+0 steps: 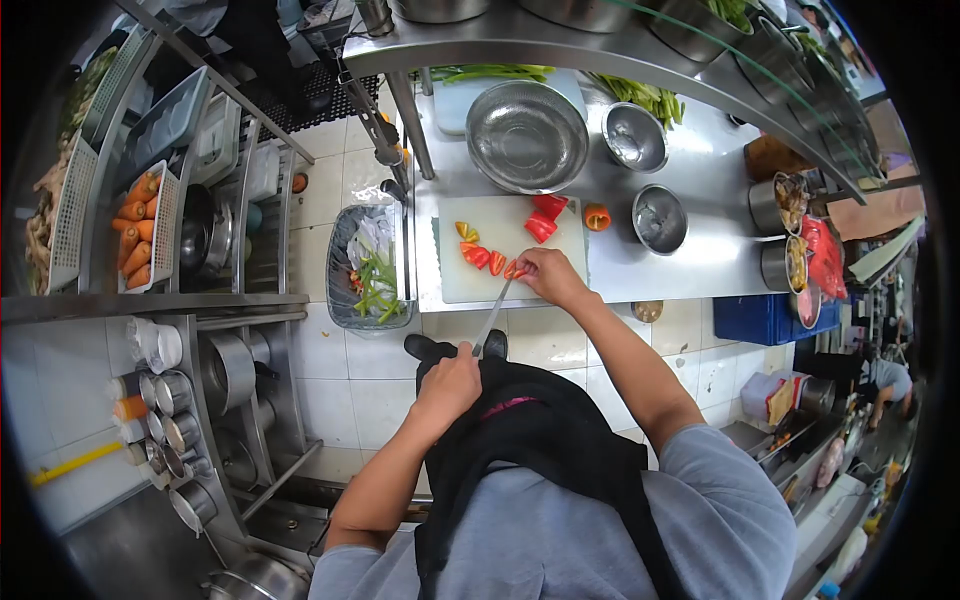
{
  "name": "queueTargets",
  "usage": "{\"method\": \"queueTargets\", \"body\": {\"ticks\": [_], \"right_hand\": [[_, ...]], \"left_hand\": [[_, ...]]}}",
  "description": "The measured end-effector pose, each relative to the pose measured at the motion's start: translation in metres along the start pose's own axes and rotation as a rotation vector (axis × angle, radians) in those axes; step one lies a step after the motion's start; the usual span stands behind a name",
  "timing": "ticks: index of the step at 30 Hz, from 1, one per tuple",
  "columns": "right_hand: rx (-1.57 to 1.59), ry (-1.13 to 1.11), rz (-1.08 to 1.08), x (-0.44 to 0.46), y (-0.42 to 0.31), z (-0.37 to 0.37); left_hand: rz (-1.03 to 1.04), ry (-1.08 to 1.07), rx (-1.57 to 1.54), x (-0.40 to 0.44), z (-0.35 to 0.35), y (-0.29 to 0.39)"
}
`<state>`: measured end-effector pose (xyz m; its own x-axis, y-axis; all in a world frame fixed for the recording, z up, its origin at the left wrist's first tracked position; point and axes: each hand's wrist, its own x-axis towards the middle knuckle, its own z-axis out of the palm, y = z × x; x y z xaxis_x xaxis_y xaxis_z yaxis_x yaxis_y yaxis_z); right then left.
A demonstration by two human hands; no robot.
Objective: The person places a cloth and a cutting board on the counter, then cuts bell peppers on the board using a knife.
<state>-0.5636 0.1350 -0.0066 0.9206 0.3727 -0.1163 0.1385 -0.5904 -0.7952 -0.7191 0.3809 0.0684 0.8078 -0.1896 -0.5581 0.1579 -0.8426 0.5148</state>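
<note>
My left hand [452,383] is closed round the handle of a knife [493,318], whose blade slants up to the front edge of the white cutting board [468,212]. With bent fingers my right hand [547,275] grips a red pepper piece [514,270], partly hidden by the fingers, at the blade's tip. More red pepper pieces [477,256] and small yellowish pieces [465,232] lie to the left on the board. Larger red pepper chunks [541,228] are farther back. Just off the board's right edge sits an orange-red pepper [597,217].
A large metal bowl [527,137] and two smaller bowls [635,137] stand behind and right of the board. Left of the table is a lined bin [372,309] with trimmings. A metal shelf [600,50] overhangs the back. Carrots [138,235] fill a basket on the left rack.
</note>
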Motion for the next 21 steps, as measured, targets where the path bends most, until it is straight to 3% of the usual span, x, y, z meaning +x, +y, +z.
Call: {"method": "queueTargets", "body": {"ticks": [6,10,21], "right_hand": [[-0.106,-0.035,-0.051,0.001,-0.010,-0.006],[-0.112,-0.059,-0.094,-0.001,0.004,-0.003],[-0.189,0.173,-0.212,0.005,-0.020,0.026]], "left_hand": [[0.055,0.122,-0.019,0.038,0.049,-0.013],[0.040,0.122,-0.008,0.028,0.027,-0.004],[-0.031,0.229,0.078,0.004,0.010,-0.014]]}}
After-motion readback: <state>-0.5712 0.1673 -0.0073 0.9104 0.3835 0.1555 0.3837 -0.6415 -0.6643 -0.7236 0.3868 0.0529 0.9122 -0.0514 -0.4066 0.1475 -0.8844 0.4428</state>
